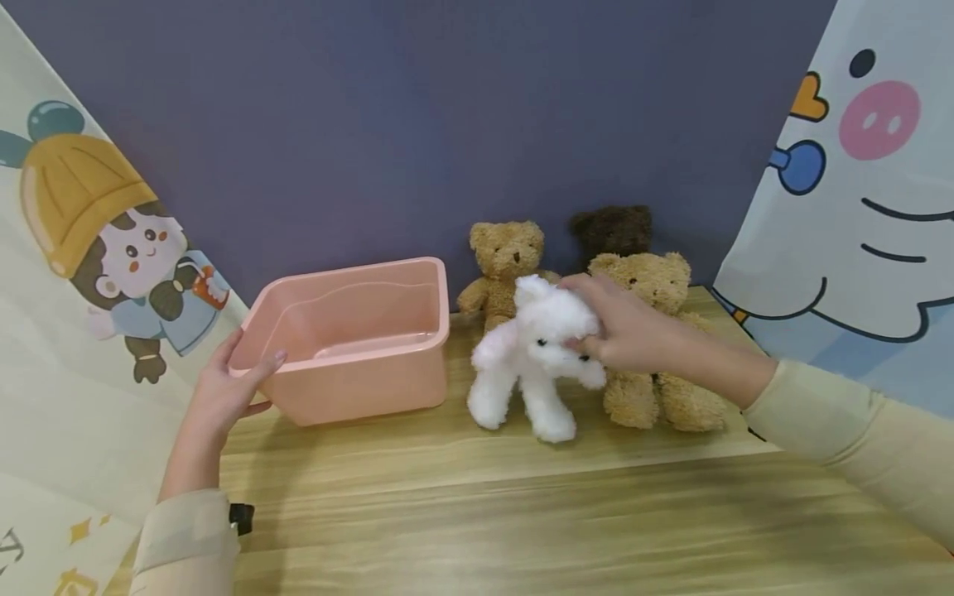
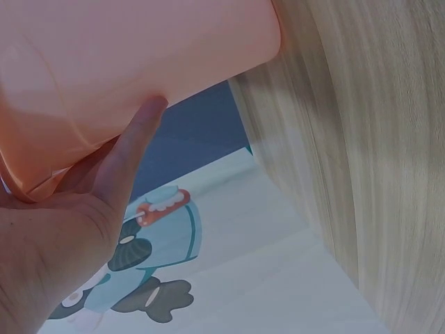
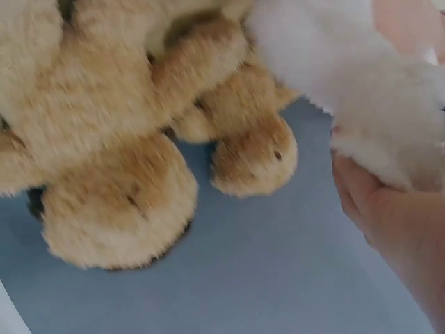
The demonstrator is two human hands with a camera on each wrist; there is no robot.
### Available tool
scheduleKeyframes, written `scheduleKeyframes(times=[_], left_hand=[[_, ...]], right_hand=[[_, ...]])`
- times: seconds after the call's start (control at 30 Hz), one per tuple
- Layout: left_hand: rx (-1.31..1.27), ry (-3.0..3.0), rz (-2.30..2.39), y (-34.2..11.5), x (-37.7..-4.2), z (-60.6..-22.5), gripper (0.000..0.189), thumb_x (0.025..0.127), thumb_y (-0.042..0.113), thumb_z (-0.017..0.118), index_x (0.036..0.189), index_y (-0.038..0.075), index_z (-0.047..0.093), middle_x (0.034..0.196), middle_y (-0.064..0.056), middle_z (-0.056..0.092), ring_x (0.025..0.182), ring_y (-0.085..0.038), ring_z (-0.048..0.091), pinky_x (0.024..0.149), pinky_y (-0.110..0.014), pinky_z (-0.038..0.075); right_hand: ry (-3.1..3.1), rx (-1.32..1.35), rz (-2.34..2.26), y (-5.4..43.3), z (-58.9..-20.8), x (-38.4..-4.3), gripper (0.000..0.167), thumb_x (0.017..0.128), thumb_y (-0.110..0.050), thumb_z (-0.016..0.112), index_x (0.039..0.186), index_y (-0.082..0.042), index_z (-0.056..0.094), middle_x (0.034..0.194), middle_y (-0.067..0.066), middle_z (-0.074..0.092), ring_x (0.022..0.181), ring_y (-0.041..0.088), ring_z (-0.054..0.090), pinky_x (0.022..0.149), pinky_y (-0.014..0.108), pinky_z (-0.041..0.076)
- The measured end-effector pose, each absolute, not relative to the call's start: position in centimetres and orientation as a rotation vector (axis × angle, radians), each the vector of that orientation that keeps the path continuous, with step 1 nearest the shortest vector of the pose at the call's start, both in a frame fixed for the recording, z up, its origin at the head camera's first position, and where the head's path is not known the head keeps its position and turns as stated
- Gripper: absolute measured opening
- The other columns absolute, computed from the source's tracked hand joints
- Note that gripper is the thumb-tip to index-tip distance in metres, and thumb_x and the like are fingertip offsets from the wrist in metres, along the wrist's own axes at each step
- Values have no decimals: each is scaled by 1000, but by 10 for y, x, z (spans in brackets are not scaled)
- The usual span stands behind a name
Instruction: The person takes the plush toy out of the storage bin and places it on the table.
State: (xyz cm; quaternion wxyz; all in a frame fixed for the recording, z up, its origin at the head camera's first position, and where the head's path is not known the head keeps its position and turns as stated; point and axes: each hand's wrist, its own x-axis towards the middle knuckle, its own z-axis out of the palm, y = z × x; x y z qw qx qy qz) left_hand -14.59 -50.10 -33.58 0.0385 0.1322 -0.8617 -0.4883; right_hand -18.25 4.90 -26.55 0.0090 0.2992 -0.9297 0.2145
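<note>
My left hand grips the left end of a pink plastic bin, its thumb over the front rim and the fingers at the side wall. The left wrist view shows the same hand close against the bin's wall. My right hand holds a white plush toy by the head, just right of the bin. In the right wrist view the fingers press into its white fur. The toy's legs hang down in front of a small tan teddy bear, hiding most of that bear's body.
A larger tan teddy bear sits behind my right forearm, with a dark brown teddy bear behind it. All stand on a wood-grain table against a dark blue-grey backdrop. Cartoon-printed cloths flank both sides.
</note>
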Motion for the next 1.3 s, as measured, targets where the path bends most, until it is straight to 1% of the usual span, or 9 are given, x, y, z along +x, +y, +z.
scheduleKeyframes(times=[0.17,0.23,0.37,0.5,0.7,0.9,1.07,1.2,1.3], left_hand=[[414,-2648,-1482,-501,-148,-337,107,101,56,65,172,25,-9,178,-28,1,152,-58,34,85,-50,67],[410,-2645,-1480,-501,-148,-337,107,101,57,65,172,25,-9,178,-27,1,153,-58,34,85,-49,67],[409,-2632,-1490,-502,-148,-336,108,101,57,65,172,25,-9,178,-27,2,152,-56,35,83,-48,68],[408,-2633,-1490,-501,-148,-336,107,101,57,64,172,24,-10,177,-28,3,152,-56,36,83,-47,68],[404,-2639,-1489,-500,-150,-337,107,101,57,65,172,25,-8,178,-27,4,152,-56,36,86,-50,67],[385,-2633,-1483,-502,-151,-337,106,101,57,64,172,25,-8,177,-28,5,151,-57,37,83,-47,68],[403,-2630,-1487,-501,-151,-337,106,101,57,65,172,26,-8,178,-28,5,151,-57,38,83,-47,68],[405,-2625,-1494,-501,-150,-337,106,101,57,65,172,26,-8,177,-28,4,151,-57,38,83,-47,68],[400,-2619,-1498,-500,-149,-337,107,101,57,66,172,26,-7,177,-28,4,151,-57,37,83,-47,68]], right_hand=[[-2886,1038,546,47,-281,-185,66,93,-10,75,155,-11,51,145,23,56,123,39,63,97,58,60],[-2839,1116,462,45,-278,-185,64,89,-3,74,150,-12,58,144,21,57,122,39,65,96,57,61],[-2784,1274,306,35,-266,-187,58,89,-2,79,144,-17,65,145,19,59,121,38,65,93,54,62],[-2846,1319,274,22,-270,-193,62,93,-11,81,151,-19,59,146,19,58,122,36,65,95,53,62],[-3059,1045,417,8,-288,-213,73,101,-24,72,165,-14,39,156,30,49,128,43,64,102,59,59],[-3134,1076,420,1,-288,-239,71,101,-17,73,164,-10,41,165,28,42,150,48,44,119,65,45],[-3218,1037,506,-9,-289,-254,71,104,-16,68,167,-14,36,172,24,29,157,48,33,124,67,39],[-3235,956,590,-13,-294,-262,71,106,-18,65,169,-13,31,173,26,24,156,50,33,122,68,41],[-3174,928,675,-14,-294,-269,65,106,-15,65,165,-12,39,168,25,37,153,48,40,119,65,45]])
